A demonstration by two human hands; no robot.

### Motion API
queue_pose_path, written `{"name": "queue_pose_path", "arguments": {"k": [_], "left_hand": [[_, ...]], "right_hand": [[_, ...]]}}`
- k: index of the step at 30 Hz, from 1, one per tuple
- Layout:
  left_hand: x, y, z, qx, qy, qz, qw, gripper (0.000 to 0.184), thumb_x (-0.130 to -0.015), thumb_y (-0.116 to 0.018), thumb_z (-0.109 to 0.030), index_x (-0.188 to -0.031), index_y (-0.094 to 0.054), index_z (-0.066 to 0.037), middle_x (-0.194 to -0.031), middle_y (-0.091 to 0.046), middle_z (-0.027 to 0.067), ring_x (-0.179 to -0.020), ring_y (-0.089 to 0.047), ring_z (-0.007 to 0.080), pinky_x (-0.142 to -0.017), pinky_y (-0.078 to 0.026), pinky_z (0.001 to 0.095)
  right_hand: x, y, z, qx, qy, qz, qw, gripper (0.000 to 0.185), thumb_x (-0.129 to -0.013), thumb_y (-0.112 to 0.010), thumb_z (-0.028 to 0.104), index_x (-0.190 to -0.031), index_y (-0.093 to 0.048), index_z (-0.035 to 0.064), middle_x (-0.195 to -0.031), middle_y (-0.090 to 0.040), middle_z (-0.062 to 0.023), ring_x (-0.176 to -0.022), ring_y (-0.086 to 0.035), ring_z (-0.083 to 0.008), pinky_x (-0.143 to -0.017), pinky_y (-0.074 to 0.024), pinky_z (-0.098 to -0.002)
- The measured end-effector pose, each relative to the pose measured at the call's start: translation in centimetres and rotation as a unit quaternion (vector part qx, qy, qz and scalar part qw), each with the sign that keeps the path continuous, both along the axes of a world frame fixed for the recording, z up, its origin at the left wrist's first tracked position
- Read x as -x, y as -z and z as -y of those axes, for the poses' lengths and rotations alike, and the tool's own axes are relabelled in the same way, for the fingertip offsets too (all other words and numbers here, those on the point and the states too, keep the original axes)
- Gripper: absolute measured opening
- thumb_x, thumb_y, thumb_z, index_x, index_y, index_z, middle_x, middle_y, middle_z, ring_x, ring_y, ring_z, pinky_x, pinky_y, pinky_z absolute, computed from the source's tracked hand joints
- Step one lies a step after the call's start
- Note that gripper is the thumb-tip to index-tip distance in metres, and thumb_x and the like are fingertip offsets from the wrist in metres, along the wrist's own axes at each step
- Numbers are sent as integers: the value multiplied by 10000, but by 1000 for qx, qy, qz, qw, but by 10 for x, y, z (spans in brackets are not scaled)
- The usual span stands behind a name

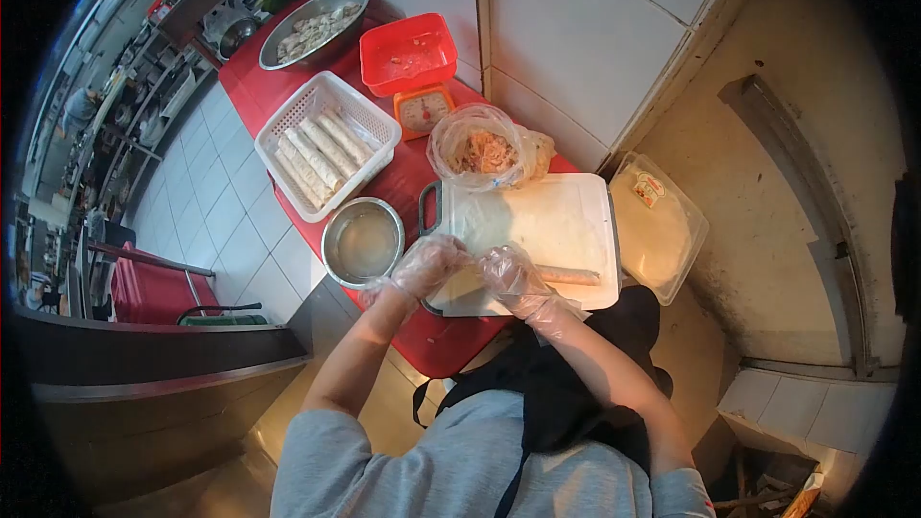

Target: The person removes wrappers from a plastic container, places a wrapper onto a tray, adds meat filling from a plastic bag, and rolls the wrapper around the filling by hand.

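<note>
My left hand (430,267), in a clear plastic glove, is over the left side of the white cutting board (470,305), its fingers bent and closed. Beside it, my gloved right hand (513,278) has its fingers drawn together toward the left one. Whatever the fingertips pinch is too small to make out. A thin pale wrapper sheet (552,225) lies flat on the board. Along its near edge runs a filled roll (571,275), its left end hidden by my right hand. Behind the board sits a plastic bag of orange-pink filling (484,152).
Left of the board stands a metal bowl of cloudy liquid (363,242). Farther back on the red table (432,345) are a white basket (384,134) with several rolls, an orange scale (423,110) with a red tray, and a metal basin (360,2). A lidded plastic container (657,221) is at the right.
</note>
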State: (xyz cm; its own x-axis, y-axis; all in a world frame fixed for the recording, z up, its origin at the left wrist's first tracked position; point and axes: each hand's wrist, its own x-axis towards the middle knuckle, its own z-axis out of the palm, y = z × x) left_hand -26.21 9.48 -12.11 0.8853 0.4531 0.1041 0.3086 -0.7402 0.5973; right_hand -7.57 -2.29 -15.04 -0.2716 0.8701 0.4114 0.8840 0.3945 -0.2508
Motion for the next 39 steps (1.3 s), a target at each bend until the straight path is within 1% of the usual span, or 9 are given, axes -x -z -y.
{"name": "queue_pose_path", "arguments": {"k": [5, 9, 13, 20, 27, 29, 31, 35, 39], "left_hand": [[-23, 27, -39, 12, 51, -32, 998, 143, -750, -703, -170, -865, -726, -89, -785, -660, 146, -726, -635, 345, -689, -525, 425], [-17, 2, 3, 15, -222, -90, 971, 260, -787, -722, -287, -886, -681, -50, -752, -662, 183, -713, -654, 360, -663, -531, 430], [-6, 38, 47, 237, -359, 22, 902, 498, -879, -649, -394, -1126, -578, 33, -994, -650, 284, -939, -642, 426, -806, -503, 484], [-29, 31, 56, 355, -436, 238, 792, 498, -790, -746, -178, -1201, -558, 31, -908, -664, 129, -809, -634, 143, -716, -522, 337], [-29, 28, 66, 205, -454, 203, 843, 467, -790, -734, -145, -1210, -558, -41, -784, -669, 99, -707, -652, 207, -660, -525, 348], [-16, 68, 66, 182, -404, 252, 860, 459, -824, -721, -201, -1223, -568, -35, -851, -690, 72, -737, -660, 237, -658, -520, 347], [-8, 99, 71, 182, -369, 233, 881, 460, -817, -726, -190, -1224, -571, -38, -854, -686, 72, -740, -657, 228, -660, -522, 343], [-5, 116, 70, 146, -345, 203, 905, 466, -804, -736, -167, -1225, -577, -45, -861, -679, 73, -744, -652, 211, -663, -524, 335], [1, 126, 65, 87, -330, 181, 922, 473, -791, -746, -144, -1226, -583, -51, -867, -672, 73, -749, -646, 194, -667, -527, 326]], "right_hand": [[0, 4, -5, 28, -24, -2, 999, 205, -723, -653, 71, -920, -614, 27, -800, -600, -147, -771, -600, -324, -721, -486, -438], [-3, -2, -4, -19, -15, -74, 997, 58, -775, -614, 104, -825, -631, 78, -777, -613, -132, -789, -608, -323, -717, -480, -435], [-3, 1, -9, 6, -24, -133, 991, 169, -756, -668, 88, -925, -657, 92, -828, -633, -113, -810, -611, -328, -726, -511, -434], [-4, 7, -2, 32, -31, -138, 989, 253, -768, -678, 80, -1019, -651, 85, -923, -635, -131, -874, -602, -336, -778, -513, -441], [13, -45, -23, 48, -38, -151, 987, 312, -835, -646, 203, -1129, -637, 97, -1099, -627, -145, -1061, -589, -325, -921, -484, -438], [47, -25, -50, 93, -144, -375, 911, 320, -864, -637, 230, -1154, -643, 97, -1128, -639, -135, -1079, -595, -323, -970, -459, -418], [82, -22, -70, 54, -190, -376, 905, 318, -891, -617, 246, -1171, -642, 97, -1169, -642, -126, -1115, -593, -315, -1018, -431, -408], [108, -33, -94, 0, -214, 56, 975, 320, -920, -579, 259, -1200, -627, 110, -1230, -635, -114, -1169, -582, -291, -1053, -408, -405], [76, -30, -113, 168, -227, -99, 954, 347, -928, -565, 273, -1242, -614, 133, -1248, -632, -107, -1175, -583, -276, -1026, -426, -401]]}}
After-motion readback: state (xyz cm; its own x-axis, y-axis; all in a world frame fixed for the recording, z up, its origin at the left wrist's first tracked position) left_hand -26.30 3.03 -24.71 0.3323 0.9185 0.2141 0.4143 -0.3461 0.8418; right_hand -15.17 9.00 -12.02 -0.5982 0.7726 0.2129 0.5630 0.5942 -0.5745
